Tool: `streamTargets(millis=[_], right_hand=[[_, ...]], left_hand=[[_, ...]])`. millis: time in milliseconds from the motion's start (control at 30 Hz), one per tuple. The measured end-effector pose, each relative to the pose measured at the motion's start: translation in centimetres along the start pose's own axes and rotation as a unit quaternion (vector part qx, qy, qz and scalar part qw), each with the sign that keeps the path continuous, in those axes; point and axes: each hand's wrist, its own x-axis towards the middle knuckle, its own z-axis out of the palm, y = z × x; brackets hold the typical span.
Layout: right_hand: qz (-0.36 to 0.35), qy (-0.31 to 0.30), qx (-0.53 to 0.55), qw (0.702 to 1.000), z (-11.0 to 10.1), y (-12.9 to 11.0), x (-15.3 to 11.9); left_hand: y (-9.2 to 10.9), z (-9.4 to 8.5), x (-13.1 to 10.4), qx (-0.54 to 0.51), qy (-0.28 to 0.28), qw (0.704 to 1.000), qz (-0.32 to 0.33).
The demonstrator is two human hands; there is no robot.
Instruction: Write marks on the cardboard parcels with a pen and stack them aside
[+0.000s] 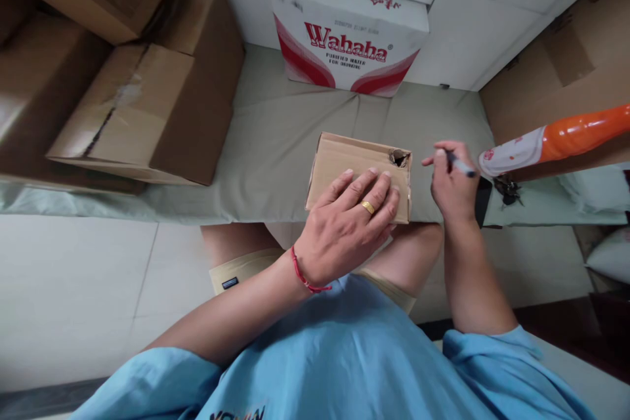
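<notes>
A small flat cardboard box (329, 161) lies on the cloth-covered surface near its front edge. Its top right corner has a dark, ragged hole (398, 157). My left hand (349, 223), with a gold ring and a red wrist cord, rests flat on the box with its fingers spread. To the right of the box, raised and apart from it, my right hand (450, 180) holds a dark-and-white pen (460, 164) in its fingers.
Brown cardboard boxes (132, 105) are stacked at the left. A white and red Wahaha box (349, 39) stands at the back wall. On the right are an orange bottle (581, 134), a large carton (556, 65), keys (506, 189) and a dark flat object (483, 200).
</notes>
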Motion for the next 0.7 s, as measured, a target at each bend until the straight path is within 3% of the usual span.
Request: streamTargets(millis=[100,167,267,400,533,633,700], right_hand=[[0.046,-0.093,-0.216,0.971,0.6,2.6,0.3],[0.069,-0.157,-0.296,0.940,1.2,4.2,0.3],[0.095,-0.201,-0.336,0.915,2.3,6.1,0.4],[0.110,-0.216,-0.324,0.914,3.4,7.7,0.2],[0.116,-0.175,-0.266,0.941,3.2,9.5,-0.4],[0.114,-0.064,-0.266,0.955,1.7,11.7,-1.1],[0.136,0.021,-0.292,0.946,0.1,13.5,-1.7]], left_hand=[[0.1,-0.1,0.1,0.013,0.005,1.000,0.006],[0.1,-0.1,0.2,0.018,0.009,1.000,0.008],[0.1,-0.1,0.2,0.023,0.011,1.000,0.010],[0.0,-0.2,0.2,0.031,0.012,0.999,0.012],[0.0,-0.3,0.2,0.029,0.013,0.999,0.012],[0.1,-0.3,0.2,0.027,0.011,0.999,0.013],[0.1,-0.3,0.2,0.027,0.012,1.000,0.011]])
